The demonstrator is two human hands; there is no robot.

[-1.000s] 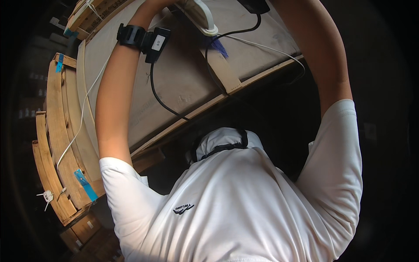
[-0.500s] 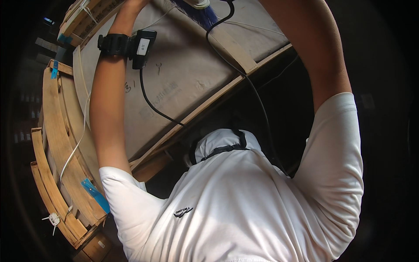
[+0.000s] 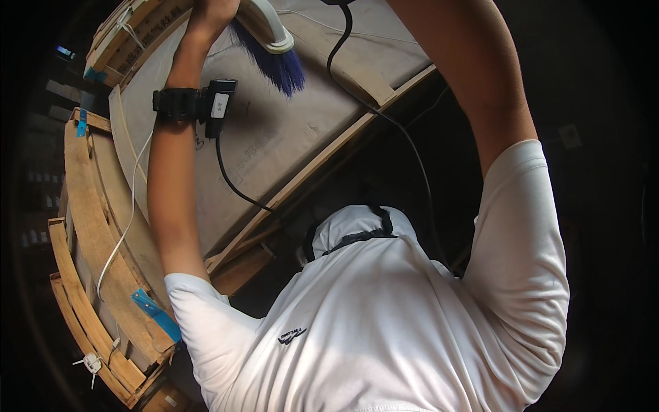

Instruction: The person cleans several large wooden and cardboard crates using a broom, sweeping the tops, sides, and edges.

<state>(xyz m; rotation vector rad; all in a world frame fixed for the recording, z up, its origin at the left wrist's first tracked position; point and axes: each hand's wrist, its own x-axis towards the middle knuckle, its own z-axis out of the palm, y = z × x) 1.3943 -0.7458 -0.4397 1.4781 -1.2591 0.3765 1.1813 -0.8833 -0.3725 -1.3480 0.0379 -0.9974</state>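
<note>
A brush with blue bristles (image 3: 274, 63) and a pale curved back reaches in from the top edge, over a large grey-beige sheet surface (image 3: 274, 154) in a wooden frame. My left hand (image 3: 216, 12) is beside the brush at the top of the picture. Its fingers are cut off or hidden, so I cannot tell whether it grips the brush. A black strap with a small boxy device (image 3: 218, 106) is on my left wrist. My right forearm (image 3: 473, 51) reaches up past the top edge, and the right hand is out of the picture.
Stacked wooden slats (image 3: 103, 226) with blue tape (image 3: 154, 314) line the left side. A thin white cord (image 3: 123, 237) hangs over them. Black cables (image 3: 405, 134) run from both arms toward my body. A wooden rail (image 3: 322, 161) edges the sheet, with dark space beyond it.
The brush has swung left and down, closer to my left hand, and more of its bristles and back shows. My left wrist has dropped slightly in the picture. The right arm has shifted a little left.
</note>
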